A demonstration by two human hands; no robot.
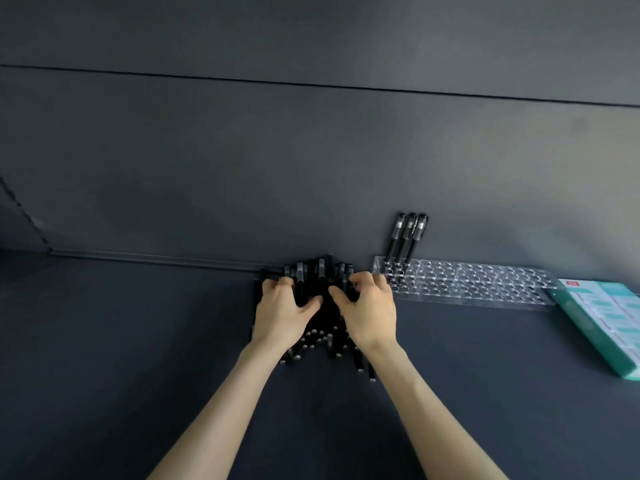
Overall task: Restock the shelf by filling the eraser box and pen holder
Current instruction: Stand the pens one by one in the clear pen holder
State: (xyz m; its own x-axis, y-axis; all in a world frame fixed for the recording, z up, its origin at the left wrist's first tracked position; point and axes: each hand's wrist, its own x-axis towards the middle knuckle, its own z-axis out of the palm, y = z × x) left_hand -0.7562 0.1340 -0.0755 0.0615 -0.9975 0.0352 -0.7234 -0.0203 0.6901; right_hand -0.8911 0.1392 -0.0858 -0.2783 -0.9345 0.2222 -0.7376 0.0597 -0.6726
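A heap of black pens (320, 336) lies on the dark shelf against the back wall. My left hand (282, 313) and my right hand (369, 311) are both on top of the heap, fingers curled down into the pens. Whether either hand actually grips a pen is hidden by the fingers. To the right stands a clear pen holder (467, 284) with many holes; three black pens (408, 237) stand upright in its far left corner. A teal eraser box (602, 323) lies at the right edge, with wrapped erasers showing in it.
The dark shelf surface (138, 341) stretches left and toward me. A dark back wall (311, 168) rises right behind the pens and the holder.
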